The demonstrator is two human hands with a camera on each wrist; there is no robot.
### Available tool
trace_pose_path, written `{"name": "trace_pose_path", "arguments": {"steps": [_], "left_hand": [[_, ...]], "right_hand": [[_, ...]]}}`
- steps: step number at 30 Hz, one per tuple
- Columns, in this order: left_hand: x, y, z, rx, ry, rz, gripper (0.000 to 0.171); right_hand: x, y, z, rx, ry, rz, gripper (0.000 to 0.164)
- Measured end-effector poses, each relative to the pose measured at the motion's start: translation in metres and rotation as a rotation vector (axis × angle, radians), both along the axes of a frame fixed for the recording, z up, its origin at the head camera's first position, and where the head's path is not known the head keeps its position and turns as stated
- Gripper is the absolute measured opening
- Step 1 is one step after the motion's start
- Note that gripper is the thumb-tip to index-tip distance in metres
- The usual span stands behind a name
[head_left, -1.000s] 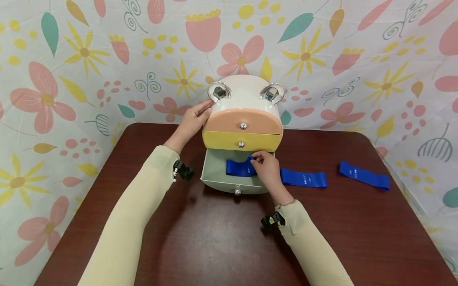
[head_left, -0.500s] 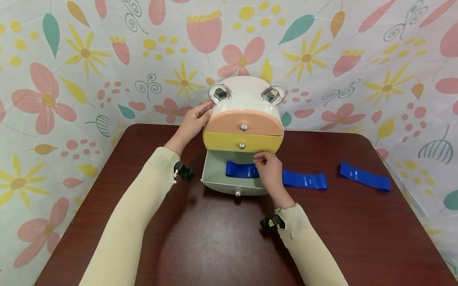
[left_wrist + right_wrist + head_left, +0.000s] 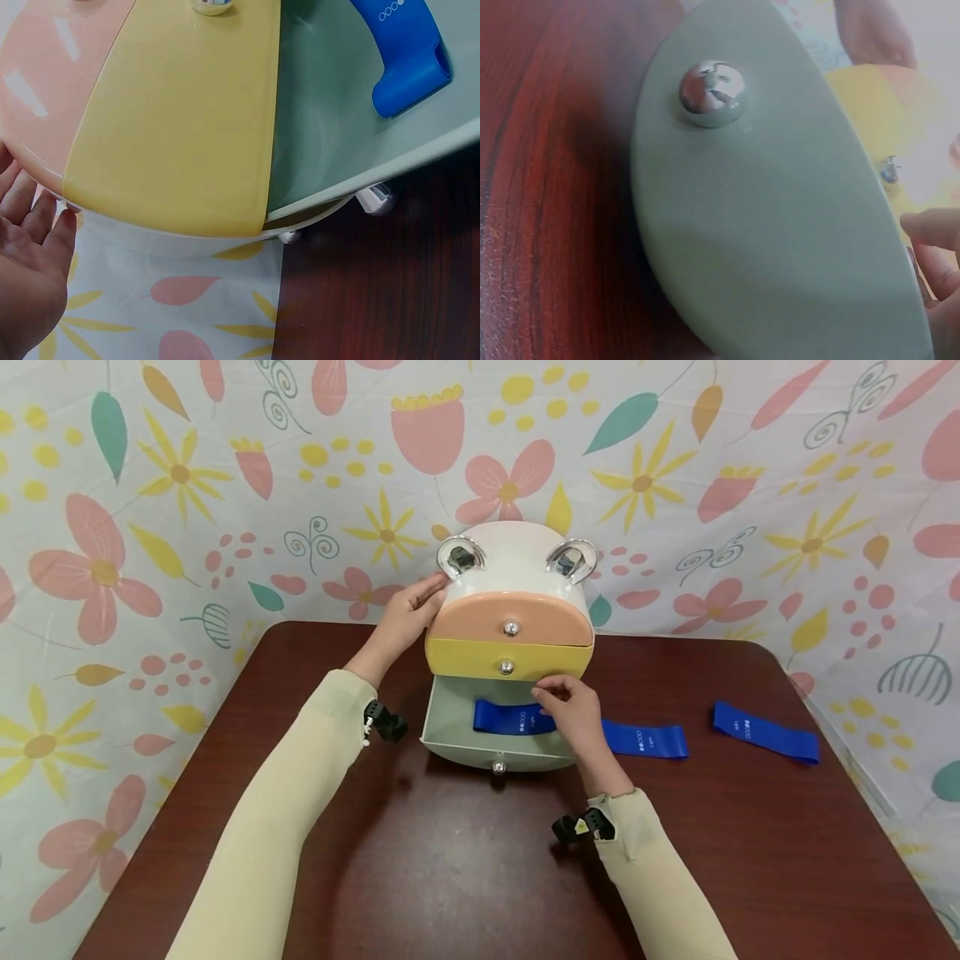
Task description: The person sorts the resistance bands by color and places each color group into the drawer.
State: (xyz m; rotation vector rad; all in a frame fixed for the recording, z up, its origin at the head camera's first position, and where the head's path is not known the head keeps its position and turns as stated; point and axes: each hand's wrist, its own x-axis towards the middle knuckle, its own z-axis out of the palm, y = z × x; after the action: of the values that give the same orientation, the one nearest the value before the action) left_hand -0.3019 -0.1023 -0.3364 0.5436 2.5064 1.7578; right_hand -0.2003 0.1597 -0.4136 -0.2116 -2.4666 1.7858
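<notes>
A small white drawer box (image 3: 517, 547) has an orange top drawer (image 3: 480, 614), a yellow middle drawer (image 3: 465, 653) and a pulled-out green bottom drawer (image 3: 450, 718). Inside the green drawer lies a blue exercise band (image 3: 502, 717), flat, with white print; its right end is hidden behind my right hand (image 3: 576, 714). That hand hovers over the drawer's right side, fingers loosely bent, fingertips close under the yellow drawer. My left hand (image 3: 405, 618) rests its fingers against the box's left side, near the silver ear-shaped trim (image 3: 460, 557); in the left wrist view these fingers (image 3: 56, 232) look relaxed.
On the brown table (image 3: 450, 877), a second blue band (image 3: 648, 741) lies just right of the drawer. Farther right is another blue band (image 3: 765, 732). A flowered cloth (image 3: 300, 468) hangs behind the table. A round silver knob (image 3: 712, 94) sticks out of the green drawer's front.
The band in the drawer, pinched and raised at its right end a second ago, now lies flat. My right hand has let go and shifted slightly right. My left hand stays put.
</notes>
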Motion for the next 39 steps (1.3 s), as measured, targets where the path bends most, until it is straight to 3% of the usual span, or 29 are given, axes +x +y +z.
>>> {"name": "trace_pose_path", "arguments": {"steps": [12, 19, 25, 31, 39], "left_hand": [[-0.001, -0.004, 0.001, -0.012, 0.018, 0.007, 0.050], [-0.001, -0.005, 0.000, -0.016, 0.011, 0.012, 0.050], [0.000, -0.006, -0.001, -0.018, 0.027, 0.005, 0.050], [0.001, -0.005, 0.001, -0.024, 0.016, 0.015, 0.050], [0.002, -0.004, 0.002, -0.019, 0.007, 0.023, 0.049]], "right_hand": [[0.001, 0.014, 0.009, -0.049, 0.042, -0.060, 0.022], [0.007, 0.048, 0.023, -0.005, 0.060, -0.106, 0.027], [0.016, 0.083, 0.029, 0.054, 0.039, -0.093, 0.030], [0.021, 0.119, 0.023, 0.175, -0.031, -0.024, 0.038], [0.029, 0.151, 0.008, 0.263, -0.120, 0.003, 0.063]]}}
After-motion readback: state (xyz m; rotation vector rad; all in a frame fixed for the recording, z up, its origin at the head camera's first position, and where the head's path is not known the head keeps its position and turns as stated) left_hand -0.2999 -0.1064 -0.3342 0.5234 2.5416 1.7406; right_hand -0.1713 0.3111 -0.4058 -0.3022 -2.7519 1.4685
